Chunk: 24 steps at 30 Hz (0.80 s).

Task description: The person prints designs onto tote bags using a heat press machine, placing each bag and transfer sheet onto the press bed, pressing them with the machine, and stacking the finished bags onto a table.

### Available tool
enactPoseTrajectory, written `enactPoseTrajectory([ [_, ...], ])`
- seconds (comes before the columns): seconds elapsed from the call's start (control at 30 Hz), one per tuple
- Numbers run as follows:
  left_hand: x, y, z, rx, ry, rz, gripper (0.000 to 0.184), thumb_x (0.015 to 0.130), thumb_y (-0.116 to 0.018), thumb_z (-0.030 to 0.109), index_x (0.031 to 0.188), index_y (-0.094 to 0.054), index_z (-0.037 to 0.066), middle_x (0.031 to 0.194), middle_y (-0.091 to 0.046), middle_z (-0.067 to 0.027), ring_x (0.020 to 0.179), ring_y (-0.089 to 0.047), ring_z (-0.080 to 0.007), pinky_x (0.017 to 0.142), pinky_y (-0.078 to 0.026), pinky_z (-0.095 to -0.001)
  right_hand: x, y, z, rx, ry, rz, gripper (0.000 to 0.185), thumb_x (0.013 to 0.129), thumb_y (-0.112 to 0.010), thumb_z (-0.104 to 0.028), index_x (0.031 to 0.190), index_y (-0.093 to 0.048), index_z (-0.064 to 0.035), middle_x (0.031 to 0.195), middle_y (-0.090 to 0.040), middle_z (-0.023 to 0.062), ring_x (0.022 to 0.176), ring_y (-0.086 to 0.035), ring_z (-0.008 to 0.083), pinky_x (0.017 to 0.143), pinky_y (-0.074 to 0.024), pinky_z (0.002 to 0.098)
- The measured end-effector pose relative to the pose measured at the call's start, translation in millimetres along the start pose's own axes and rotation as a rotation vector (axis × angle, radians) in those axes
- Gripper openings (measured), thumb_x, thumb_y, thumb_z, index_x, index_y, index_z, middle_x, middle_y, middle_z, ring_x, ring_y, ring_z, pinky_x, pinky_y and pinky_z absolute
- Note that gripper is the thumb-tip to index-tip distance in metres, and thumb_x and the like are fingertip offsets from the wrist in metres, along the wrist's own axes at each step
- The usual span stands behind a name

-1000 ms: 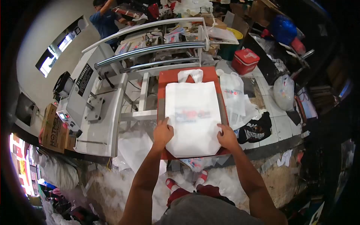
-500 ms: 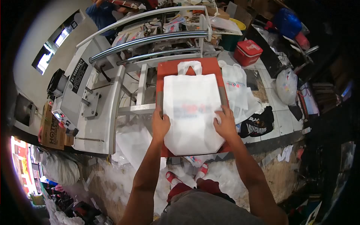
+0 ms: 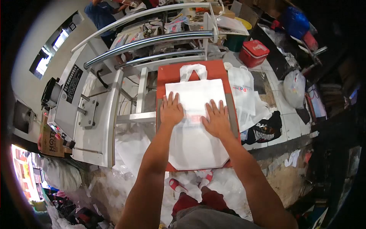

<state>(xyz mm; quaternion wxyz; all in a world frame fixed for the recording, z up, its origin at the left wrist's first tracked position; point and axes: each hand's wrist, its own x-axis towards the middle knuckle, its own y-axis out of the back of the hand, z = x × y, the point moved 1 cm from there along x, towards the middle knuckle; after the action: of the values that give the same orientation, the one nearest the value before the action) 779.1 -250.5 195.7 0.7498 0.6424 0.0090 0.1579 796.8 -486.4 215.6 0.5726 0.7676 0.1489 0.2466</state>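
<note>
A white tote bag (image 3: 196, 147) lies flat on a red board (image 3: 167, 70), its handle loop (image 3: 193, 68) pointing away from me. Faint print shows through the middle of the bag. My left hand (image 3: 172, 110) rests palm down on the bag's left side, fingers spread. On the right side my right hand (image 3: 217, 119) also lies flat, its fingers apart and thumb turned inward. Neither hand grips anything. Right of the board lie more white bags (image 3: 241, 91) with red and blue print.
A press machine (image 3: 85, 110) with metal rails (image 3: 152, 41) stands to the left and beyond. A red cooler box (image 3: 254, 52), a black printed cloth (image 3: 267, 129) and a stuffed plastic bag (image 3: 294, 89) sit at right. Another person (image 3: 100, 15) is at the far left.
Both hands have moved from the bag's side edges onto its surface, farther up, and now lie flat with fingers spread. The view has shifted slightly.
</note>
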Motion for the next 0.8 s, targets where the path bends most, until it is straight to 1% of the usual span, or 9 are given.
enactPoseTrajectory([
  [0.17, -15, 5, -9, -0.146, 0.030, -0.058, 0.061, 0.094, -0.047, 0.031, 0.151, -0.037, 0.013, 0.160, -0.026, -0.0164, 0.146, -0.023, -0.0420, 0.118, -0.020, -0.0533, -3, -2, 1, 0.045, -0.008, -0.008, 0.067, 0.094, -0.050, -0.049, 0.148, -0.042, -0.0089, 0.159, -0.027, 0.0163, 0.147, -0.014, 0.0447, 0.118, -0.0136, 0.0598],
  [0.23, -59, 27, -10, -0.222, -0.012, -0.083, 0.065, 0.092, -0.054, 0.032, 0.151, -0.035, 0.011, 0.158, -0.025, -0.0203, 0.145, -0.023, -0.0435, 0.116, -0.020, -0.0583, -7, 7, 1, 0.083, -0.010, -0.022, 0.066, 0.094, -0.051, -0.048, 0.147, -0.042, -0.0088, 0.159, -0.026, 0.0167, 0.147, -0.014, 0.0449, 0.117, -0.0141, 0.0601],
  [0.3, -113, 34, -16, -0.196, -0.048, -0.057, 0.068, 0.092, -0.056, 0.034, 0.151, -0.034, 0.009, 0.157, -0.026, -0.0216, 0.144, -0.024, -0.0451, 0.115, -0.020, -0.0605, -28, 22, 4, 0.174, -0.034, -0.127, 0.065, 0.094, -0.053, -0.046, 0.147, -0.043, -0.0087, 0.160, -0.024, 0.0181, 0.147, -0.016, 0.0454, 0.117, -0.0154, 0.0601],
  [0.4, -172, 45, -14, -0.209, 0.001, -0.038, 0.068, 0.092, -0.056, 0.035, 0.150, -0.036, 0.007, 0.156, -0.029, -0.0223, 0.143, -0.025, -0.0457, 0.115, -0.021, -0.0596, -78, 40, 14, 0.050, 0.042, -0.079, 0.066, 0.094, -0.055, -0.045, 0.147, -0.042, -0.0088, 0.160, -0.022, 0.0196, 0.146, -0.018, 0.0454, 0.117, -0.0159, 0.0595],
  [0.47, -185, 44, -12, -0.193, -0.002, -0.019, 0.068, 0.092, -0.055, 0.036, 0.151, -0.035, 0.007, 0.156, -0.029, -0.0219, 0.143, -0.025, -0.0456, 0.115, -0.021, -0.0600, -96, 36, 18, 0.071, 0.012, -0.115, 0.066, 0.093, -0.054, -0.044, 0.147, -0.042, -0.0086, 0.159, -0.024, 0.0206, 0.145, -0.021, 0.0461, 0.117, -0.0168, 0.0595],
  [0.5, -191, 43, -12, -0.173, -0.012, 0.009, 0.068, 0.093, -0.055, 0.037, 0.151, -0.034, 0.007, 0.156, -0.030, -0.0216, 0.143, -0.025, -0.0456, 0.114, -0.022, -0.0603, -100, 31, 19, 0.060, 0.026, -0.067, 0.066, 0.093, -0.054, -0.044, 0.148, -0.041, -0.0086, 0.158, -0.025, 0.0207, 0.144, -0.022, 0.0463, 0.116, -0.0170, 0.0594],
  [0.7, -189, 42, -13, -0.158, -0.007, 0.020, 0.066, 0.095, -0.051, 0.037, 0.151, -0.034, 0.008, 0.156, -0.031, -0.0203, 0.143, -0.025, -0.0455, 0.114, -0.021, -0.0599, -105, 23, 18, 0.035, 0.032, 0.012, 0.068, 0.093, -0.054, -0.044, 0.149, -0.038, -0.0083, 0.158, -0.027, 0.0193, 0.144, -0.024, 0.0459, 0.117, -0.0170, 0.0589],
  [0.77, -190, 40, -15, -0.154, -0.016, 0.014, 0.065, 0.095, -0.050, 0.037, 0.151, -0.034, 0.007, 0.155, -0.032, -0.0204, 0.143, -0.025, -0.0458, 0.114, -0.021, -0.0602, -105, 21, 18, 0.043, 0.024, 0.039, 0.063, 0.093, -0.054, -0.041, 0.146, -0.043, -0.0075, 0.157, -0.028, 0.0198, 0.144, -0.023, 0.0452, 0.115, -0.0192, 0.0602],
  [0.8, -189, 42, -16, -0.194, -0.003, 0.031, 0.063, 0.096, -0.051, 0.033, 0.150, -0.035, 0.006, 0.154, -0.033, -0.0212, 0.142, -0.027, -0.0455, 0.115, -0.021, -0.0586, -107, 23, 18, 0.044, 0.014, 0.022, 0.063, 0.093, -0.054, -0.041, 0.146, -0.043, -0.0075, 0.157, -0.028, 0.0198, 0.144, -0.023, 0.0452, 0.115, -0.0192, 0.0602],
])
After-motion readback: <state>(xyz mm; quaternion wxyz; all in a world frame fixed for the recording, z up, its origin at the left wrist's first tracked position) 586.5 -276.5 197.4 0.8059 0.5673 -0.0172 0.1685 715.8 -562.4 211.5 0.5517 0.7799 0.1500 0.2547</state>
